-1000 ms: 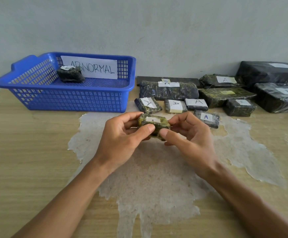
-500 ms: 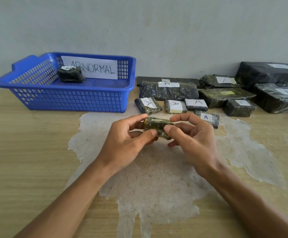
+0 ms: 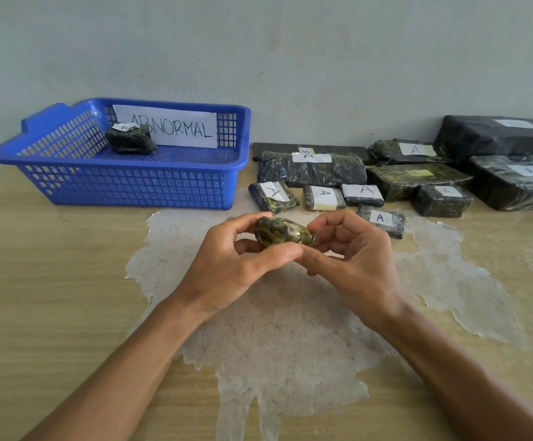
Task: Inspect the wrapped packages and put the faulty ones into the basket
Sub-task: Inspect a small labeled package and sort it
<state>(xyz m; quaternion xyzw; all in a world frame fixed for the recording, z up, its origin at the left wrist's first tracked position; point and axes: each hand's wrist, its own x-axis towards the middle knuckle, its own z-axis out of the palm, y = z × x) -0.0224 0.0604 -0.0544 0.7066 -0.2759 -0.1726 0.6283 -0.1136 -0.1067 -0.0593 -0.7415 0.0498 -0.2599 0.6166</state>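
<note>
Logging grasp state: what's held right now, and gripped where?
One small wrapped package, held by both hands: left hand pinches its left end, right hand its right end, above the table.

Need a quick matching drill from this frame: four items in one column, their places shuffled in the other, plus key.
Items:
1. small green package
2. dark lump with a paper label
3. ABNORMAL sign
4. package with a blue A

Places:
a. lying on the table just right of the hands
b. held between the left hand and the right hand
c. standing against the back wall of the blue basket
d. lying on the basket floor

Pairs: 1-b, 2-d, 3-c, 4-a
</note>
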